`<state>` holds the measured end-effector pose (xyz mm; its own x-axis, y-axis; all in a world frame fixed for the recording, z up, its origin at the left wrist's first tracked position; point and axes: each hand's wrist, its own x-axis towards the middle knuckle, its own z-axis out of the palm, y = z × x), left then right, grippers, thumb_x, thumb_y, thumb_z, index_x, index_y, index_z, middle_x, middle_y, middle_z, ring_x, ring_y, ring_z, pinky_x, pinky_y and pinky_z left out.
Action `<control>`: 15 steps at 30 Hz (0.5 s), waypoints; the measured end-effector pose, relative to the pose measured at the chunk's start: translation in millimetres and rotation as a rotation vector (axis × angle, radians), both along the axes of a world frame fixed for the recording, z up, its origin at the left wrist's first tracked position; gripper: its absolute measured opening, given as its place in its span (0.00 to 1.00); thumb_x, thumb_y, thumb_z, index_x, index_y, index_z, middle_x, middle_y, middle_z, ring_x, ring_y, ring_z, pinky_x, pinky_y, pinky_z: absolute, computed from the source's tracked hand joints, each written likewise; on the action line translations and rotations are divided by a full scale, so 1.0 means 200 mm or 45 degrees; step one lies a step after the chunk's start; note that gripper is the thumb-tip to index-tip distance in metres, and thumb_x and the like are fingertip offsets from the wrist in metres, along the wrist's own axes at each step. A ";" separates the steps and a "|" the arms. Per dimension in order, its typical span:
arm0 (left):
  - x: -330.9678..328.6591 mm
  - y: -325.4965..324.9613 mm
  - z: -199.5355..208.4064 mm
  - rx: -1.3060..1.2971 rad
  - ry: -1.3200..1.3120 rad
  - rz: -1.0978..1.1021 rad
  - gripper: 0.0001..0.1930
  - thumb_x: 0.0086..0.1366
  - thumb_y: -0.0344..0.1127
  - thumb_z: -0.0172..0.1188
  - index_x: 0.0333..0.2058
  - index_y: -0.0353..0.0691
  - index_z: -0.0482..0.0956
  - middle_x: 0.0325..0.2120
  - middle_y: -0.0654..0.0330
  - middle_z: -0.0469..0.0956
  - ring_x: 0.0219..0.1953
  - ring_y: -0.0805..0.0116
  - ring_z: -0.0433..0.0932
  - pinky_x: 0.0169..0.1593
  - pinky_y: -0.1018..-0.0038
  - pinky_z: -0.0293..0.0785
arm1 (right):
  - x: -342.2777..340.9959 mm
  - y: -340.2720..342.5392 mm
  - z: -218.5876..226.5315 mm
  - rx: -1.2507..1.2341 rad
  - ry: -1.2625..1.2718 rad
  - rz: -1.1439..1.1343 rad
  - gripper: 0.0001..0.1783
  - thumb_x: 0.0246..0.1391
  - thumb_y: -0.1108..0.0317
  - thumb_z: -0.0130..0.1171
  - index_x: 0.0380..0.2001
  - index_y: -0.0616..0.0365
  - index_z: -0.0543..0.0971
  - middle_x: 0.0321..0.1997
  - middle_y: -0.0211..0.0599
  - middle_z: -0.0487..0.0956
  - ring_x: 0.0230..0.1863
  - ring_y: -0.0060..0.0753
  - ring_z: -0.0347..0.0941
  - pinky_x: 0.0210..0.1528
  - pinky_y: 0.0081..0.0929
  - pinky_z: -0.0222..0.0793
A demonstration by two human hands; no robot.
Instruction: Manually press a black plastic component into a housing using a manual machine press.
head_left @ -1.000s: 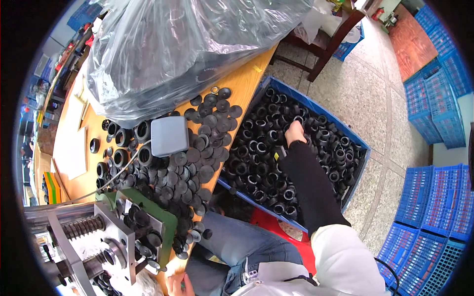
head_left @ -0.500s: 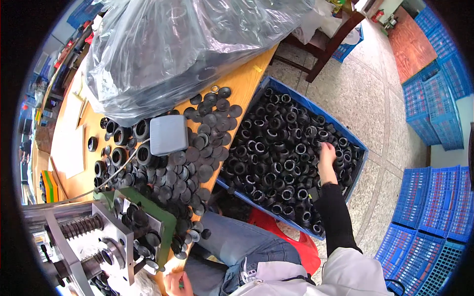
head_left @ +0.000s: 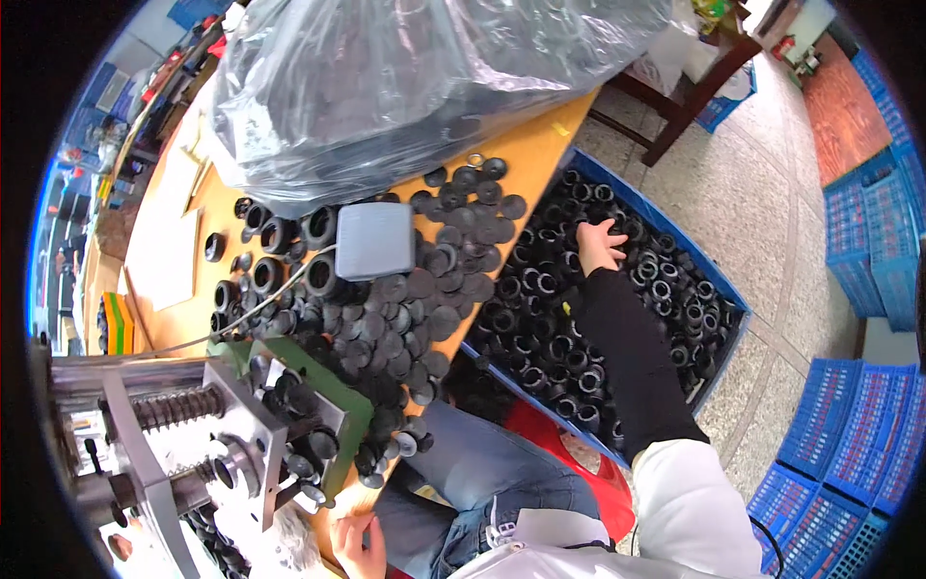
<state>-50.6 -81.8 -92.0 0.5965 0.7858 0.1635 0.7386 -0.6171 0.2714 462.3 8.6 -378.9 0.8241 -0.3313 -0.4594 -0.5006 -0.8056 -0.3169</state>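
My right hand reaches into a blue crate heaped with black rubber rings. Its fingers are spread over the rings in the far part of the heap, and no ring shows lifted in them. Down by the table's near edge, below the metal press, my left hand has its fingers curled in. What it holds, if anything, is hidden. Many flat black discs lie scattered on the wooden table, with several larger black rings to their left.
A metal press with springs and a green plate occupies the near left. A grey box on a cable sits among the discs. A big clear plastic bag covers the table's far part. Blue crates are stacked at right.
My right hand has moved from the crate's right side to its far middle, and its fingers have spread. The whole view has shifted slightly. My left hand stays by the table edge.
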 end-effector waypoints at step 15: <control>-0.12 0.02 0.02 -0.091 -0.266 -0.064 0.08 0.49 0.30 0.64 0.29 0.39 0.78 0.25 0.60 0.76 0.29 0.62 0.75 0.33 0.68 0.70 | 0.14 -0.58 -0.04 1.228 -0.255 1.096 0.24 0.50 0.73 0.54 0.52 0.68 0.68 0.55 0.49 0.69 0.56 0.44 0.64 0.58 0.31 0.56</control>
<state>-75.4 -77.7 -87.8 0.5943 0.7699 0.2326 0.6305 -0.6256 0.4596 491.1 -108.2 -387.0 0.6869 0.7243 -0.0599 0.1809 -0.2502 -0.9512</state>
